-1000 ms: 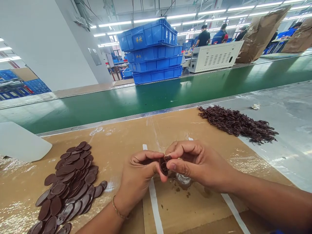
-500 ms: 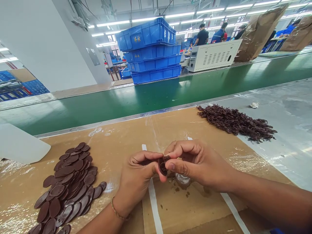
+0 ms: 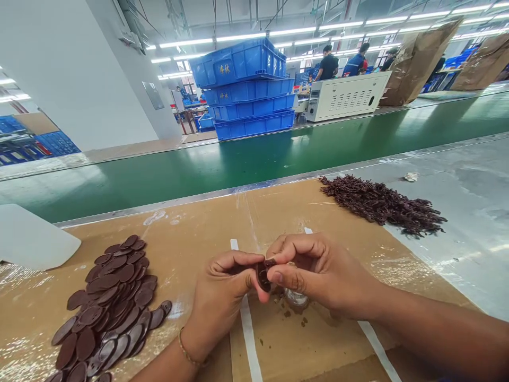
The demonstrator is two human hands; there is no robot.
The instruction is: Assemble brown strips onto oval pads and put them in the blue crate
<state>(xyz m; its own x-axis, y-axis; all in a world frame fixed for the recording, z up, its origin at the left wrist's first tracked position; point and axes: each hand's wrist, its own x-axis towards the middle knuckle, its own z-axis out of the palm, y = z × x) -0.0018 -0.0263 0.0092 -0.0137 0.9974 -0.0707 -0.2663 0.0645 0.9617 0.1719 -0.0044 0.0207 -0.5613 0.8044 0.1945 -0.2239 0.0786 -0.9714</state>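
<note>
Between thumb and fingers, my left hand [image 3: 226, 286] grips a dark brown oval piece [image 3: 262, 277], tilted on edge. My right hand [image 3: 318, 270] pinches a small dark brown part [image 3: 270, 262] against the upper edge of that oval; its shape is mostly covered by my fingertips. Behind my right fingers, a small clear round dish [image 3: 296, 298] stands on the board, partly hidden. To the left lies a heap of similar brown ovals [image 3: 115, 297]. At the far right is a pile of small, dark, twisted pieces [image 3: 382, 204].
Brown covering [image 3: 191, 228] with white tape strips [image 3: 251, 339] lies under my hands. A white plastic container [image 3: 35, 239] stands at the left. Beyond runs a green conveyor belt [image 3: 178, 175], with stacked blue crates [image 3: 250, 87] and a pale machine [image 3: 348, 96] behind it. Several people work farther back.
Both hands hold nearly the same pose on the oval and small part. The right fingertips have shifted slightly, showing more of the small part. The whole view has moved a little.
</note>
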